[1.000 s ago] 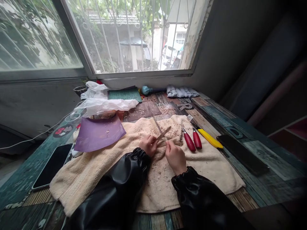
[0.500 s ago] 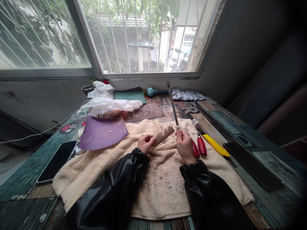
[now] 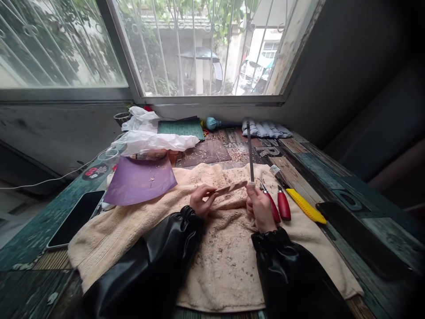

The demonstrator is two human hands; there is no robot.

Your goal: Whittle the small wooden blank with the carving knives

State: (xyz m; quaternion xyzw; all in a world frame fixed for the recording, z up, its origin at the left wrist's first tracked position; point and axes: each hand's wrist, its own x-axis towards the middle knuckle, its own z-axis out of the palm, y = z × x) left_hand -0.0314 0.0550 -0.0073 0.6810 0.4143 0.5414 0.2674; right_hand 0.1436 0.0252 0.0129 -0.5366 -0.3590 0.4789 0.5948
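Note:
Between thumb and fingers, my left hand (image 3: 201, 200) pinches one end of a thin carved piece of wood (image 3: 231, 188), now seen nearly edge-on over the towel (image 3: 226, 248). My right hand (image 3: 260, 207) is wrapped round the pale handle of a long, narrow, dark file (image 3: 250, 153), which points up and away. The wood's far end lies close to the base of the file; I cannot tell whether they touch. Right beside my right hand lie two red-handled carving tools, one (image 3: 283, 204) farther right, the other (image 3: 272, 204) partly behind my fingers.
A yellow-handled tool (image 3: 306, 206) and a dark slab (image 3: 361, 239) lie to the right. At left are purple sandpaper (image 3: 141, 181), a phone or tablet (image 3: 75, 219) and a white plastic bag (image 3: 159, 141). Wood shavings (image 3: 241, 154) litter the table near a green mat (image 3: 182, 128).
My left hand has turned the wood from its broad face to nearly edge-on. The file now stands more upright, still in my right hand. The view has shifted slightly.

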